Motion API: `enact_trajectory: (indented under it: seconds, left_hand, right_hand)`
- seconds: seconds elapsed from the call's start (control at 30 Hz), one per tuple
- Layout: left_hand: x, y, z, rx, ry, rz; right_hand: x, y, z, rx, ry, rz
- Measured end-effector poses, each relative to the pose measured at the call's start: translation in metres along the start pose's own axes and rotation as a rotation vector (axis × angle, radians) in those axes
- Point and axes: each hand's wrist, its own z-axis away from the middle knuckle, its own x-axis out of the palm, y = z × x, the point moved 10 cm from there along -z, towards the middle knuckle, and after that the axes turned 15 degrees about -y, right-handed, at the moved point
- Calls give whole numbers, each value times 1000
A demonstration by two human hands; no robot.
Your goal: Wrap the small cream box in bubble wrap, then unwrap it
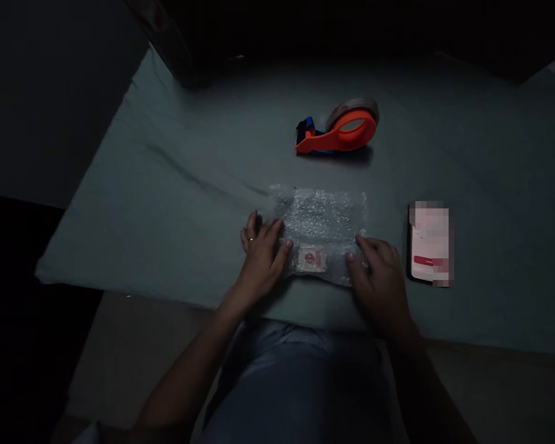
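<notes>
A sheet of clear bubble wrap lies on the pale green cloth in front of me. Near its lower edge sits a small light packet with a red print, seemingly under a layer of the wrap. My left hand rests on the wrap's left edge, fingers spread, with a ring on one finger. At the right edge my right hand touches the wrap with thumb and fingers apart. The packet lies between the two hands.
An orange and blue tape dispenser with a roll of tape lies beyond the wrap. To the right of my right hand is a phone with a lit screen. The green cloth covers the table, whose near edge is by my lap.
</notes>
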Motion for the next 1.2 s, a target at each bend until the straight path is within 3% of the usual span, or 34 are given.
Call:
enact_trajectory:
  seconds: [0.23,0.37,0.47,0.57,0.8,0.93,1.03,1.13,1.2]
  left_hand:
    - [-10,-14,3,-23,73,-115]
    - [-27,9,12,206,48,67]
    - [-30,29,26,420,-113,287]
    - [-25,37,47,526,-237,318]
    - [3,37,100,684,-207,-28]
    - [8,36,109,681,-112,-145]
    - [8,49,103,655,-72,-204]
    - [22,68,92,638,-182,-266]
    - [43,81,89,672,-332,-335]
  right_hand:
    - [9,4,3,-37,4,114]
    - [-13,-16,12,-257,84,-4]
    - [-21,-28,27,-424,15,-70]
    - [-11,-27,45,-495,-170,-74]
    - [28,-12,87,-509,-399,129]
    - [34,-12,88,-456,-390,186]
    - [30,-17,79,-413,-345,203]
    - [23,-23,64,-380,-303,192]
    - [17,-30,53,-378,-255,166]
